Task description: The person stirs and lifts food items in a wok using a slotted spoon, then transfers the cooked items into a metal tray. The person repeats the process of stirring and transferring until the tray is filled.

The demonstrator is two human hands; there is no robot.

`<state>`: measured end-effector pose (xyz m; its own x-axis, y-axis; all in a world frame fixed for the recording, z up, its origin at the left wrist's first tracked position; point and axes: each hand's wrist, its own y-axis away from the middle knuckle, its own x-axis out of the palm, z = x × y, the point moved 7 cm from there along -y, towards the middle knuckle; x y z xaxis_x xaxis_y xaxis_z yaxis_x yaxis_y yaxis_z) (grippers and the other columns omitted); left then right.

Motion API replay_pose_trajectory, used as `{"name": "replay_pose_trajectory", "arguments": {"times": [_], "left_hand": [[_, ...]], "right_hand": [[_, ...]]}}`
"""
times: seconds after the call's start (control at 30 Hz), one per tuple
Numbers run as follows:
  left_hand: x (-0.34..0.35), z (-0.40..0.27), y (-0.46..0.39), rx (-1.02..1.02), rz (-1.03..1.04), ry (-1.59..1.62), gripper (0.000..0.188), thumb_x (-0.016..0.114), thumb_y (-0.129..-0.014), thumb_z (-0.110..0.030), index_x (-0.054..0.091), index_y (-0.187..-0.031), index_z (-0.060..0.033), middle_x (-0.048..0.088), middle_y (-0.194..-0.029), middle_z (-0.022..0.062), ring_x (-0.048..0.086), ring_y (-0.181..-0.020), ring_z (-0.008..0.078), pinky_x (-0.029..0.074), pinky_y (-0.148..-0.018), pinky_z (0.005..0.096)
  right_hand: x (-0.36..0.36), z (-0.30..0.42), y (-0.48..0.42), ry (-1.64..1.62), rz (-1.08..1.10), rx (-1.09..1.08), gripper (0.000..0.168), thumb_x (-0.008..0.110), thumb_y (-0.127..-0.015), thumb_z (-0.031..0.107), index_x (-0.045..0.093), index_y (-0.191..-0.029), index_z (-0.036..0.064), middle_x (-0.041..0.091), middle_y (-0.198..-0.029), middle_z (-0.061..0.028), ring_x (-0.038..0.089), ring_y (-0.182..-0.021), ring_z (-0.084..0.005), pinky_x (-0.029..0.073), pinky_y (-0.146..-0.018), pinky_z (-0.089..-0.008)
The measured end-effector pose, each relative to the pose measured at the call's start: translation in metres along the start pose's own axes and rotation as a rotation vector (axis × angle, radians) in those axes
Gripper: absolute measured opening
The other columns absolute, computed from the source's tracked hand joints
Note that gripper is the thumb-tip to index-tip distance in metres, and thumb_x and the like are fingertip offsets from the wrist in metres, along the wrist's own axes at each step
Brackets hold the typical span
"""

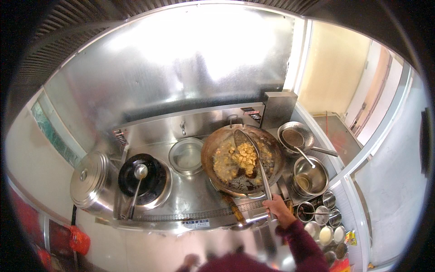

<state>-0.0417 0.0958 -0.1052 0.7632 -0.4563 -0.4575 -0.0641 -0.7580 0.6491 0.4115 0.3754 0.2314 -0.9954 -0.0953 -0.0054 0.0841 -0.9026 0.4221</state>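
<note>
My right hand (pixel 277 208) is closed around the long metal handle of a perforated skimmer (pixel 240 136). The skimmer's bowl sits in a large wok (pixel 208 156) with wooden-looking handle parts near the stove's front. A mound of golden fried pieces (pixel 246 158) lies in and around the skimmer, and more pieces bubble in the oil about it. What seems to be my left hand (pixel 192 261) is blurred and dim at the bottom edge, near my body; its fingers and anything in them cannot be made out.
Left of the wok stand a round water basin (pixel 186 157), a black wok (pixel 127 176) with a steel ladle (pixel 140 171), and a lidded steel pot (pixel 90 176). On the right are a perforated strainer (pixel 307 136), a steel pot (pixel 321 171) and several seasoning containers (pixel 326 235).
</note>
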Motion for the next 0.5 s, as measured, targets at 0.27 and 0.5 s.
{"name": "replay_pose_trajectory", "arguments": {"times": [0.27, 0.5], "left_hand": [[-0.004, -0.007, 0.004, 0.275, -0.003, -0.463, 0.032, 0.054, -0.092, -0.024, 0.069, -0.117, -0.0113, 0.075, -0.102, 0.004, 0.073, -0.091, 0.02, 0.057, -0.083, 0.0344], [-0.011, -0.012, 0.001, 0.363, -0.034, -0.59, 0.033, 0.057, -0.091, -0.029, 0.069, -0.117, -0.0129, 0.075, -0.105, 0.0005, 0.07, -0.096, 0.0204, 0.056, -0.082, 0.036]], "right_hand": [[-0.014, 0.021, 0.001, -0.096, 0.019, -0.011, 0.02, 0.065, -0.081, 0.008, 0.054, -0.095, -0.002, 0.051, -0.064, -0.0031, 0.053, -0.048, -0.0136, 0.043, -0.04, -0.031], [-0.031, 0.031, -0.029, 0.161, -0.229, -0.163, 0.019, 0.065, -0.082, 0.006, 0.054, -0.095, -0.002, 0.056, -0.065, -0.007, 0.053, -0.041, -0.0174, 0.044, -0.037, -0.0343]]}}
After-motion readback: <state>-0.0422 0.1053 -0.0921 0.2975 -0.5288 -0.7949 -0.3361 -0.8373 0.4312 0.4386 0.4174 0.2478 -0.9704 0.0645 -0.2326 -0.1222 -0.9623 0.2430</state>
